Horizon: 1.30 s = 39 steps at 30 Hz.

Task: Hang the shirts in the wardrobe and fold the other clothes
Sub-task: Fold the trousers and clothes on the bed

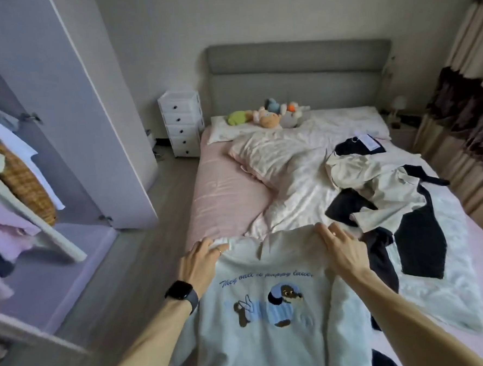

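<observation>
At the foot of the bed [224, 198], a pale blue sweatshirt [272, 336] is held up by its shoulders, its body hanging down toward the camera. The left hand [202, 260] grips one shoulder and the right hand [342, 247] the other. On both, the fingers curl over the top edge and pinch the cloth.

It looks soft, light and limp. It sags between the hands and will drop into a heap if one side is let go, so the shoulder seams are probably the best place to hold it. The knit looks thick enough not to slip from a pinch, and nothing about it seems fragile.

Across the upper part runs a line of blue script, partly blurred. Below it is a cartoon of a brown dog in a blue hood. One sleeve trails off to the lower left.

Further up the bed lie a cream garment [376, 180] and some black clothes [420, 242]. An open wardrobe [73, 94] stands to the left.
</observation>
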Each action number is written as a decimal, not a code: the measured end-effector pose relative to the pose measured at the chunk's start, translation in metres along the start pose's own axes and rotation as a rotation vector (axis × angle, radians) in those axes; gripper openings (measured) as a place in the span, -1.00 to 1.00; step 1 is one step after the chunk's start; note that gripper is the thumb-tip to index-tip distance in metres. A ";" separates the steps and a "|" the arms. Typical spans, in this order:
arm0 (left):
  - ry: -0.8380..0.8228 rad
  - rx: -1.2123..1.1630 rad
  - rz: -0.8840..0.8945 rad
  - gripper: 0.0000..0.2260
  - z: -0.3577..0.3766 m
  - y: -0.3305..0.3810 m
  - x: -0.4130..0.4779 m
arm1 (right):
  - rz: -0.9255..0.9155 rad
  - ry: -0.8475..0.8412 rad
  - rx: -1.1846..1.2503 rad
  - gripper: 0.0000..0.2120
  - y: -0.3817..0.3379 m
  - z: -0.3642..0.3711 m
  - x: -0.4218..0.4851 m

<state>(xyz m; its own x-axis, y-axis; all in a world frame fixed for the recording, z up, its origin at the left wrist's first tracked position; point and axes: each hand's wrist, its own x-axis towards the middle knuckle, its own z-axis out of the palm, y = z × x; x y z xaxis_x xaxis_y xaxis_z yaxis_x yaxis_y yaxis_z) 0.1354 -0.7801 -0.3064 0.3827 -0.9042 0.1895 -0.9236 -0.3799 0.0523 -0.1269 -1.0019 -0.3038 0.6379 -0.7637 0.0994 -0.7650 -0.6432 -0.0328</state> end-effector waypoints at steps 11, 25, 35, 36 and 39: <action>-0.141 -0.169 -0.037 -0.36 0.194 -0.045 0.116 | 0.206 -0.224 0.096 -0.64 0.004 0.168 0.093; -0.743 -0.056 -0.093 -0.46 0.325 -0.058 0.248 | 0.281 -0.487 -0.050 -0.63 0.033 0.265 0.232; -0.433 -0.285 -0.453 -0.59 0.421 -0.057 0.318 | 0.457 -0.435 0.280 -0.27 0.004 0.365 0.308; -0.448 -0.327 -0.456 -0.53 0.431 -0.058 0.325 | 0.450 -0.424 0.332 -0.26 0.002 0.379 0.315; -0.438 -0.715 -0.602 -0.41 0.451 -0.053 0.344 | 0.546 -0.334 0.585 -0.31 0.000 0.401 0.335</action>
<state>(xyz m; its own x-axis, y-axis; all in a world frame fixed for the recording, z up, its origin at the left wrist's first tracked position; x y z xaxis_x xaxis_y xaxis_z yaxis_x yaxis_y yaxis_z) 0.3274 -1.1590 -0.6865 0.6297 -0.6485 -0.4277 -0.3199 -0.7182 0.6180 0.1225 -1.2799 -0.6692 0.2576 -0.8910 -0.3739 -0.8616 -0.0367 -0.5062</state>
